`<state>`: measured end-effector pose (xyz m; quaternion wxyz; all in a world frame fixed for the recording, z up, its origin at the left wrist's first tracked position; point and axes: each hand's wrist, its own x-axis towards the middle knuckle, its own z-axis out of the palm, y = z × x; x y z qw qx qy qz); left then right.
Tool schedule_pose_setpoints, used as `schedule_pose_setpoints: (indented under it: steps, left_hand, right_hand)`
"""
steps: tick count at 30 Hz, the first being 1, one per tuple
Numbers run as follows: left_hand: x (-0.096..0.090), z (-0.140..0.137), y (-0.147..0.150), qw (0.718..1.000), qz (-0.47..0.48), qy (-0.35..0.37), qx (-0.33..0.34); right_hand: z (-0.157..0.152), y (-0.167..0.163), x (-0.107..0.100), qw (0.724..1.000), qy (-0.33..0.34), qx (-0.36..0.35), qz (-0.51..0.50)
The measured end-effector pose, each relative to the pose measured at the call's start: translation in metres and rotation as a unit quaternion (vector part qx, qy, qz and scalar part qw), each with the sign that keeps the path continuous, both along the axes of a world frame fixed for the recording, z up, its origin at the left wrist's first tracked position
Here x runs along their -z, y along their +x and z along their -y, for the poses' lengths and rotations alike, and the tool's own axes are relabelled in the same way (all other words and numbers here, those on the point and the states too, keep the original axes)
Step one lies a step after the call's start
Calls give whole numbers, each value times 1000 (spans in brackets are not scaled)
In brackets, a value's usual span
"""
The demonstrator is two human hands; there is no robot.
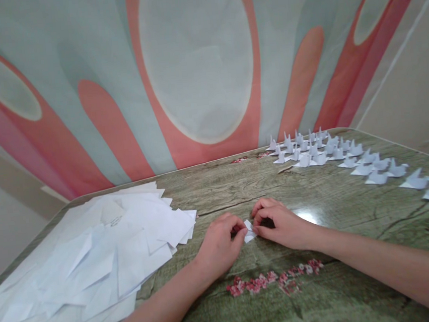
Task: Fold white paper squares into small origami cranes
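Note:
A small folded piece of white paper (249,232) is held between my two hands, just above or on the wood-patterned table. My left hand (222,240) pinches its left side between thumb and forefinger. On the opposite side, my right hand (277,224) grips the paper the same way, with the other fingers curled. The fingertips cover both side edges of the paper, so its full shape is partly hidden.
Loose white paper sheets (131,240) lie in a wide, overlapping heap on the left. Several folded paper cranes (377,176) stand in rows at the back right. Printed pink flowers (252,284) mark the table (221,314) near me. Behind it rises a patterned wall covering (197,56).

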<state>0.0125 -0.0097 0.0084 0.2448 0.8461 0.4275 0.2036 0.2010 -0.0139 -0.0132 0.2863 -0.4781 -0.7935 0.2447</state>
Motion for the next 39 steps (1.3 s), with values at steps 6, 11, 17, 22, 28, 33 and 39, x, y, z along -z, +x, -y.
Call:
schedule_pose_setpoints:
  steps: [6, 11, 17, 22, 28, 33, 39]
  left_hand:
    - [-2, 1, 2, 1000, -4, 1, -2]
    - [1, 0, 2, 1000, 1, 2, -2]
    - [3, -1, 2, 1000, 12, 0, -5]
    - [2, 0, 1, 1000, 0, 7, 11]
    - [3, 4, -1, 994, -74, 69, 44]
    - [-6, 11, 0, 968, -194, 143, 71]
    - [-16, 20, 2, 938, -272, 191, 96]
  right_hand:
    - [0, -2, 0, 1000, 8, 10, 17]
    - [1, -3, -1, 1000, 8, 13, 24]
    - [0, -3, -2, 999, 8, 14, 28]
    - [0, -2, -1, 1000, 14, 9, 26]
    - [2, -3, -1, 999, 17, 20, 32]
    - [7, -3, -1, 998, 33, 11, 48]
    - [13, -5, -3, 995, 52, 15, 78]
